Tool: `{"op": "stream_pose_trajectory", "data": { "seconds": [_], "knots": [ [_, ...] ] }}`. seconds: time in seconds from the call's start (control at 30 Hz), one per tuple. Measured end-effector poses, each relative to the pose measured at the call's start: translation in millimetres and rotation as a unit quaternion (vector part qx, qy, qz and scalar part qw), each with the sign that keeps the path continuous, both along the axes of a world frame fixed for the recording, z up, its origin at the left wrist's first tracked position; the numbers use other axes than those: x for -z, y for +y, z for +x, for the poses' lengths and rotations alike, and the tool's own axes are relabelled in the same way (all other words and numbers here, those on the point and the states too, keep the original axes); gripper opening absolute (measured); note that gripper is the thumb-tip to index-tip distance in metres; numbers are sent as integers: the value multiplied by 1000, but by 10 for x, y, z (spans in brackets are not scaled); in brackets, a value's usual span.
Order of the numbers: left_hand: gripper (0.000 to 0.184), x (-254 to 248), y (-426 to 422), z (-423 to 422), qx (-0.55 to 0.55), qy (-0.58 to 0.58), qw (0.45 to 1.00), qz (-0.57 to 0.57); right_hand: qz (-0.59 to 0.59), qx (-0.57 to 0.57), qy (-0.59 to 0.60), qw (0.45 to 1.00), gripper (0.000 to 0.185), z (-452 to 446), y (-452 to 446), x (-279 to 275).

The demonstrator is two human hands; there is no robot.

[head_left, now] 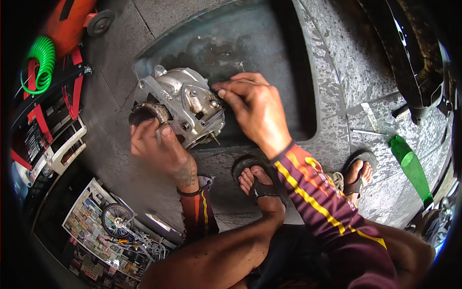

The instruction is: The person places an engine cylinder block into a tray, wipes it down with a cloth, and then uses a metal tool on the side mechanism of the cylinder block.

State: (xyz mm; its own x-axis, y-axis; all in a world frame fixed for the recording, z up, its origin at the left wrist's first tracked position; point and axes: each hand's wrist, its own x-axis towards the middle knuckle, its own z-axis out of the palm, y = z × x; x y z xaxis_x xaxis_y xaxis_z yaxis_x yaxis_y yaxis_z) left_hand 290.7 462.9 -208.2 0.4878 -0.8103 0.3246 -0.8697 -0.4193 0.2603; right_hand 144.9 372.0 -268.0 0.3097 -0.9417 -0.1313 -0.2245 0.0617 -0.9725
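Head view: farthest left, well apart from the left hand, a glossy green hose (42, 62) winds in a tight springy coil beside flat red metal bars (76, 84). Below those, to the lower left of the same hand, stands a panel (86, 212) patterned with small coloured patches; a spoked wheel (118, 222) shows against it, whether printed or real I cannot tell. The left hand (161, 147), slightly blurred, has its fingers curled round the rough, rounded collar (160, 111) of a metal casing (179, 91). Lying between the two hands at the near left part of a tray (231, 29), this casing is dull silver, cast in lugs, ribs and curved walls, with bolt holes and a thin stud jutting toward the person. The tray, dark, smooth and stained, has rounded corners and spreads beyond both hands. At the casing's right side, the right hand (260, 108) pinches thumb against forefinger; whether something tiny sits between them I cannot tell. Behind that hand runs a maroon sleeve (308, 192) with yellow and orange stripes. Farther right of it, a translucent green plastic strip (411, 166) lies on blotchy grey floor (332, 91), below a dark, worn metal frame (418, 58).
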Motion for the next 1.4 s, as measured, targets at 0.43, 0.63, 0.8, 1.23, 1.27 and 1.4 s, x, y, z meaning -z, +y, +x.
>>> {"op": "stream_pose_trajectory", "data": {
  "seconds": [0.43,0.63,0.8,1.23,1.27,1.4],
  "knots": [
    [30,37,38,64,17,-9,1000,-4,-33,2,11,999,11,-114,271,-118],
    [37,30,-55,-10,-11,-45,999,-19,-5,10,10,1000,11,-134,254,-84],
    [38,42,-34,17,-7,-36,999,-13,2,7,3,1000,14,-167,373,-356],
    [41,50,-49,-17,-14,-40,999,-20,-28,-39,-19,999,22,-193,248,-608],
    [40,41,-38,-17,-8,-40,999,-19,-31,-41,-22,998,22,-203,259,-597],
    [39,35,-63,-10,-7,-51,998,-20,-48,-35,-20,998,24,-189,255,-518]
  ]
}}
